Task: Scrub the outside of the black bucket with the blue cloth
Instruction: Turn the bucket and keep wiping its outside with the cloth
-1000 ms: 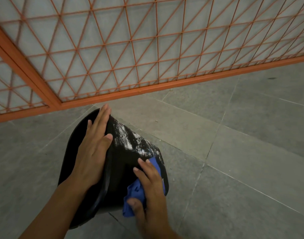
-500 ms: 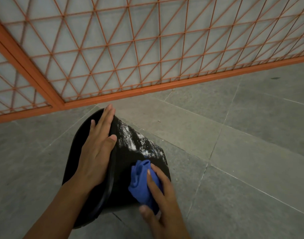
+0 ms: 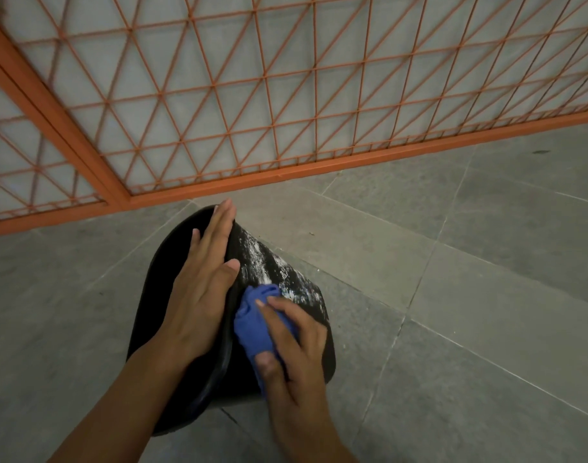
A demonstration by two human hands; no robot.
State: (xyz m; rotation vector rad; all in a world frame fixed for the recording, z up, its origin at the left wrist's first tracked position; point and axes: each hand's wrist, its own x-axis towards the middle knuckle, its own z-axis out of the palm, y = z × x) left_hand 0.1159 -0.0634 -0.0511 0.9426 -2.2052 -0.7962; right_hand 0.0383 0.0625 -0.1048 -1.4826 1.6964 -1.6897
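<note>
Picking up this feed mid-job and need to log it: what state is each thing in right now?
black bucket: tipped on its side on the floor, white residue streaked on its outer wall
blue cloth: bunched, pressed against the bucket's outside
right hand: holds the cloth against the bucket
left hand: fingers straight, laid flat over the bucket's rim
tiled floor: grey, bears the bucket
orange mesh fence: upright behind the bucket

You look down on a floor of large grey stone tiles (image 3: 486, 295) with thin pale joints, dimly lit, and beyond it an orange metal grille (image 3: 285, 78) of triangular mesh on a thick orange frame, backed by pale panels (image 3: 192, 81).
</note>
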